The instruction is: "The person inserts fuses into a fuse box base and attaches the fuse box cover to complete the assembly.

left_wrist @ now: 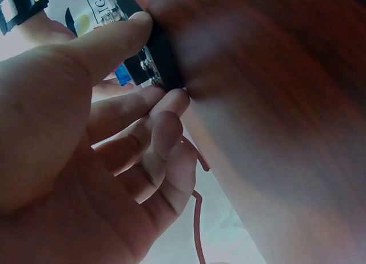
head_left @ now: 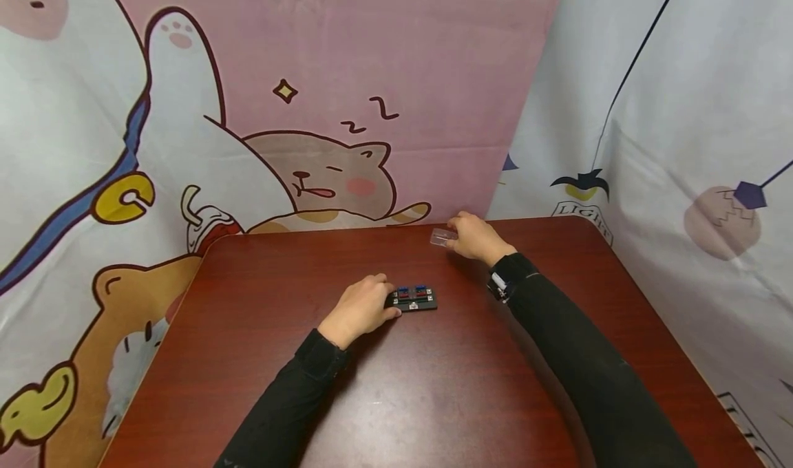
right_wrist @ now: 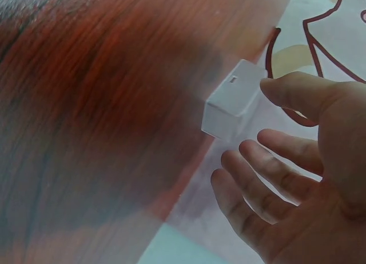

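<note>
Near the middle of the table, my left hand (head_left: 361, 306) pinches one end of a black terminal block (head_left: 418, 303). Red and blue parts and metal screws show on top of the block. In the left wrist view, the thumb lies on one side of the black base (left_wrist: 167, 61) and fingertips meet the other side. At the far table edge, my right hand (head_left: 476, 239) is beside a small clear plastic cover (head_left: 442, 237). In the right wrist view, the thumb tip is at a corner of the cover (right_wrist: 231, 98), while the other fingers are loosely bent below it; contact is unclear.
The reddish-brown wooden table (head_left: 260, 358) ends just behind the clear cover. A cloth with cartoon cats (head_left: 347, 179) hangs behind the table, and white printed cloth (head_left: 681, 144) hangs along the right side.
</note>
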{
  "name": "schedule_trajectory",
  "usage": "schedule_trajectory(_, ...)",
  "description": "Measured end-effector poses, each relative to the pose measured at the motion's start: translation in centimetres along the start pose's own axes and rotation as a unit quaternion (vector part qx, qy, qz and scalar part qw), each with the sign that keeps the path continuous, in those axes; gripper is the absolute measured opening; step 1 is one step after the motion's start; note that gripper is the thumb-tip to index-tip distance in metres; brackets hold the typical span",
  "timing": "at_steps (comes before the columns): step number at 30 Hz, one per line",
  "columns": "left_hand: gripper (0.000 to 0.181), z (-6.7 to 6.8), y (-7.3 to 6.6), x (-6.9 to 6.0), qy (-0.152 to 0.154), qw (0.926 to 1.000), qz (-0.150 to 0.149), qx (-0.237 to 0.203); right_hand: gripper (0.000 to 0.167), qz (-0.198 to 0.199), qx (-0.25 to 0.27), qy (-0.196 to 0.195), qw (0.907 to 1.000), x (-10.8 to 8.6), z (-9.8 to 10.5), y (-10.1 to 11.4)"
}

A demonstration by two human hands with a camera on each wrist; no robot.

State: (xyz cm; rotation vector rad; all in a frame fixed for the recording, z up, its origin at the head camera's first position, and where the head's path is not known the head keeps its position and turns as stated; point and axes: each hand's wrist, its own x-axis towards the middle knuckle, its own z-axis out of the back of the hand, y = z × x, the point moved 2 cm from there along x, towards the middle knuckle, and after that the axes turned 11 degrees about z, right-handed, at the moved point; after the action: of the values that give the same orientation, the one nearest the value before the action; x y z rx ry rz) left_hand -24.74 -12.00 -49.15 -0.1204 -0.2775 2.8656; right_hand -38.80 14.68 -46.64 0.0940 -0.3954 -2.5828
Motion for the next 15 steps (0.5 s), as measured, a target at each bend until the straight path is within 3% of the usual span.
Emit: schedule_trajectory(15, 0.05, 0.01, -0.05, -0.11, -0.004, 1.0, -0.001, -0.002, 0.043, -0.019, -0.003, 0.002, 0.9998, 0.64, -1.0, -0.68)
